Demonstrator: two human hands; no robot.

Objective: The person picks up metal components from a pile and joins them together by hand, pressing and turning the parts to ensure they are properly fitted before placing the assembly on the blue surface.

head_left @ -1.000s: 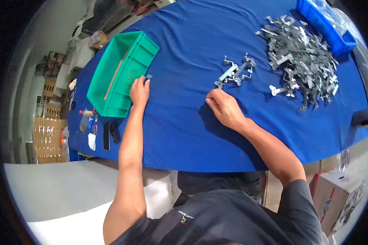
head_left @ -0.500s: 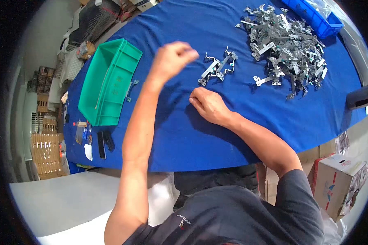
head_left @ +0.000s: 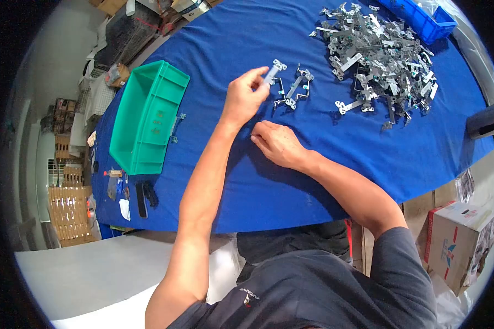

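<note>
A flat silver metal bracket (head_left: pixel 274 72) is pinched in my left hand (head_left: pixel 246 97), its wide end pointing up and away. Just right of it, a second bracket (head_left: pixel 295 92) and thin bent metal pieces (head_left: pixel 307 88) lie on the blue cloth. Below them rests my right hand (head_left: pixel 279 143), fingers curled together near the cloth; whatever is between them is hidden. A big heap of similar metal parts (head_left: pixel 379 55) spreads over the cloth at the upper right.
The green bin (head_left: pixel 167 116) stands on the left, with metal parts (head_left: pixel 177 127) beside its right wall. A blue bin (head_left: pixel 436 30) is at the top right. A black object (head_left: pixel 141 200) lies near the front left edge, and a dark holder (head_left: pixel 484 122) sits at the far right.
My left hand has moved right and slightly down, and now holds a bracket that was lying on the cloth. My right hand has barely moved.
</note>
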